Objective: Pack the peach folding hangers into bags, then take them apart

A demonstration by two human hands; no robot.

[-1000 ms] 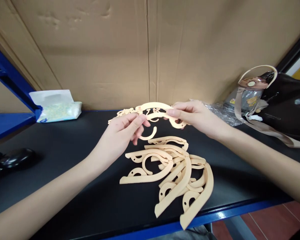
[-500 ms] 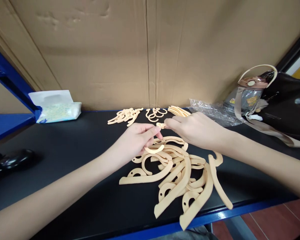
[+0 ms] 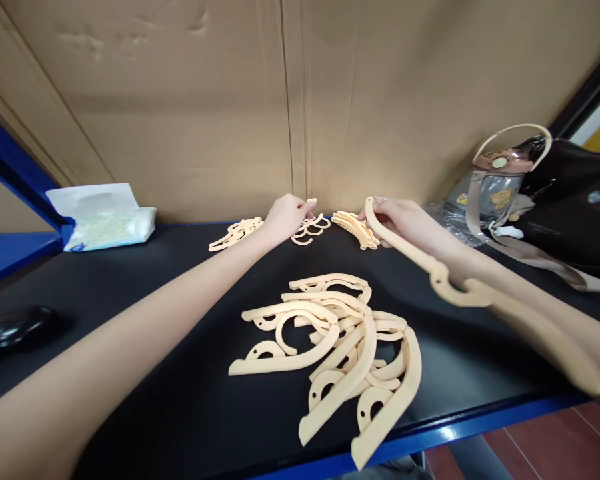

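Note:
My left hand (image 3: 289,217) reaches to the back of the table, its fingers pinched on a small beige hook (image 3: 311,202) above the pile of curved hooks (image 3: 314,229). My right hand (image 3: 397,220) is closed around a long beige hanger piece (image 3: 413,252), which slants down to the right across my forearm. Beside that hand lies a stack of beige arms (image 3: 356,229). Left of the hooks is another pile of beige pieces (image 3: 237,231). Several folded beige hangers (image 3: 365,360) lie heaped in front, touched by neither hand.
A pack of wipes (image 3: 107,223) stands at the back left, with a black object (image 3: 23,327) nearer. At the right are clear plastic wrap (image 3: 447,223), a strapped bottle (image 3: 503,187) and a black bag (image 3: 580,207). Cardboard (image 3: 180,113) stands behind the black table (image 3: 180,400).
My hands have parted and moved back, the left to the hooks, the right beside the stack. The long piece at the heap's right has left the table and now hangs from my right hand.

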